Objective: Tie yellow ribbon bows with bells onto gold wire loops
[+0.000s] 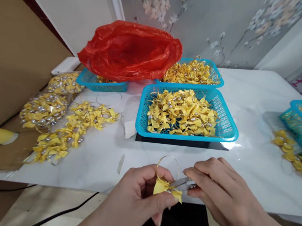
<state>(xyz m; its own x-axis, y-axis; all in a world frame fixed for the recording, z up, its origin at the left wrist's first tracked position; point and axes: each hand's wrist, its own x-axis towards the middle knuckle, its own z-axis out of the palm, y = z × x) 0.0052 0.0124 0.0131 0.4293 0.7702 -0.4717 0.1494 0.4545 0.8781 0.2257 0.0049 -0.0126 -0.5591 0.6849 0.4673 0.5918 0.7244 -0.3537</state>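
Observation:
Near the front edge of the table, my left hand [145, 192] pinches a yellow ribbon bow [161, 186] between thumb and fingers. A thin gold loop [169, 156] rises from the bow, and a small silvery bead shows at its middle. My right hand [216, 185] is closed around small metal snips [183, 184]; most of their handle is hidden by my fingers. The blades point left and reach the bow at the base of its loop. Whether they touch the ribbon or the cord, I cannot tell.
A blue basket [228, 133] of yellow bows stands just beyond my hands, another blue basket [218, 72] behind it. A red plastic bag [103, 50] gapes over a third. Loose bows [72, 128] and bagged bows [46, 111] lie left. More bows [289, 147] lie beside a basket [293, 121] at right.

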